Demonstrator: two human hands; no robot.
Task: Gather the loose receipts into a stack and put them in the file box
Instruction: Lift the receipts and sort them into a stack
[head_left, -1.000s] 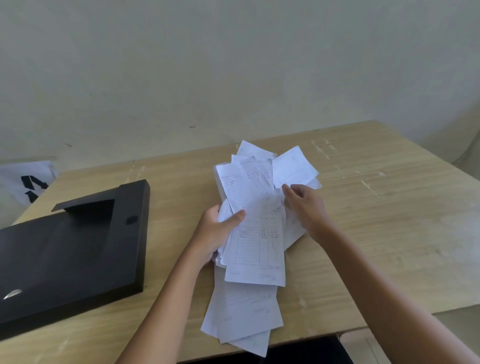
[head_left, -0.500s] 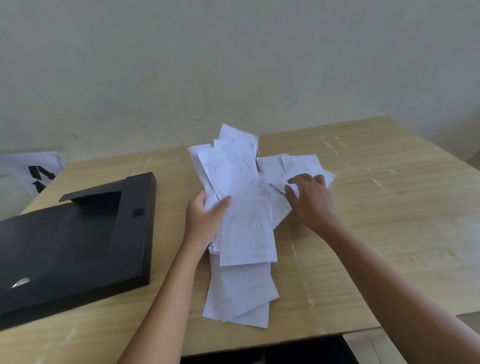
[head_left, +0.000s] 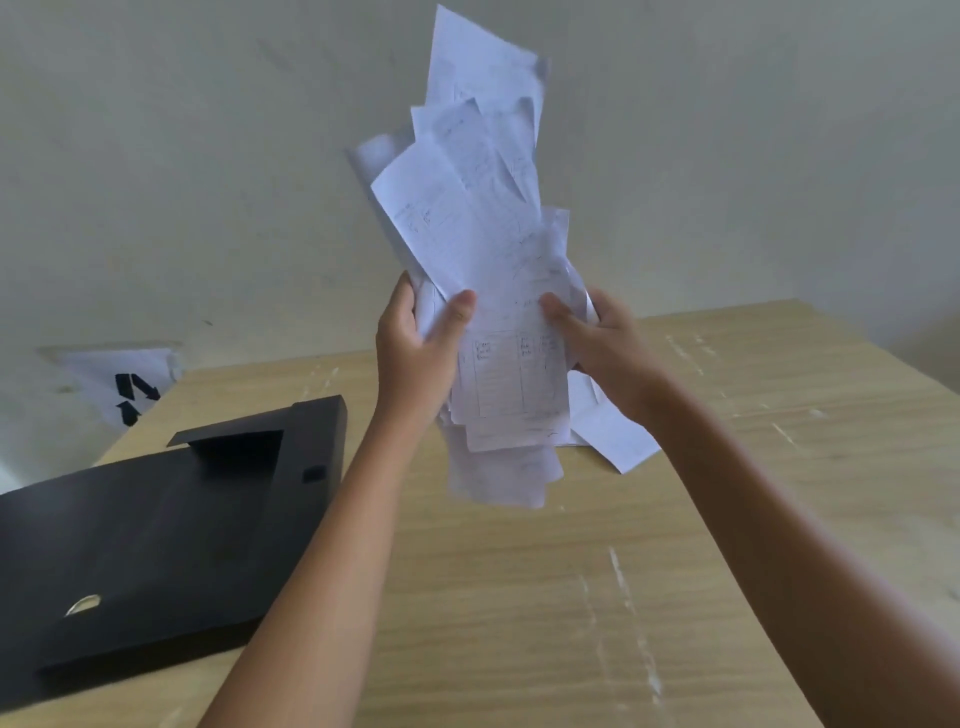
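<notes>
- Since half a second ago the whole bundle of receipts has come up off the table and now stands nearly upright in the air, with both hands on it instead of one holding and one sweeping.
- Left hand: fingers curled round the left edge, thumb pressed flat on the front sheet, so it's clamped on the paper.
- Right hand: fingers closed in on the right edge about the same height up. Both grips sit around the middle of the bundle.
- Outward from there it's a mess: sheets fan out at the top at odd angles, others hang lower at the bottom, nothing squared.
- One or two sheets look like they're lying on the table just behind the right wrist. Can't tell if they touch the bundle.
- File box, black, sits flat on the table well to the left, not reached yet.
- What could go wrong, I reckon: only the middle is pinched, so loose sheets could slide out the bottom, or the tall ones flop over and crease. Those strays could also get left behind.
</notes>
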